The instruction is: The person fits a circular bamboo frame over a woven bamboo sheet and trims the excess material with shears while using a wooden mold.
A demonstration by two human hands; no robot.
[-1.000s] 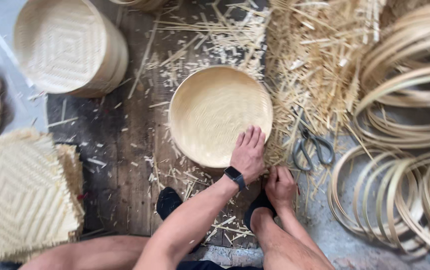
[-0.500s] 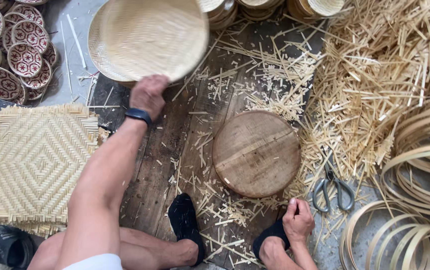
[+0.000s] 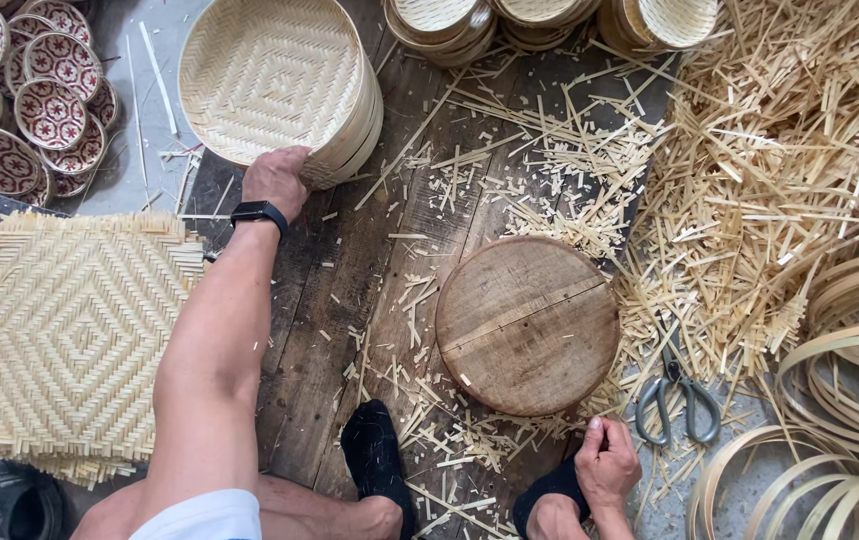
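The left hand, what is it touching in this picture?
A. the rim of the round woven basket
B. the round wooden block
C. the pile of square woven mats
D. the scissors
A: the left hand rests on the near rim of the round woven basket, which tops a stack of the same baskets.

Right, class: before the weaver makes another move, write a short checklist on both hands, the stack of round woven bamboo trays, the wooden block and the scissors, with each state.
1. Left hand on rim of the stack of round woven bamboo trays: ok.
2. Stack sits level: ok.
3. Round wooden block bare on top: ok.
4. Grey-handled scissors apart from both hands: ok.
5. Right hand empty: cannot tell, fingers curled.
6. Pile of square woven bamboo mats beside left arm: ok.
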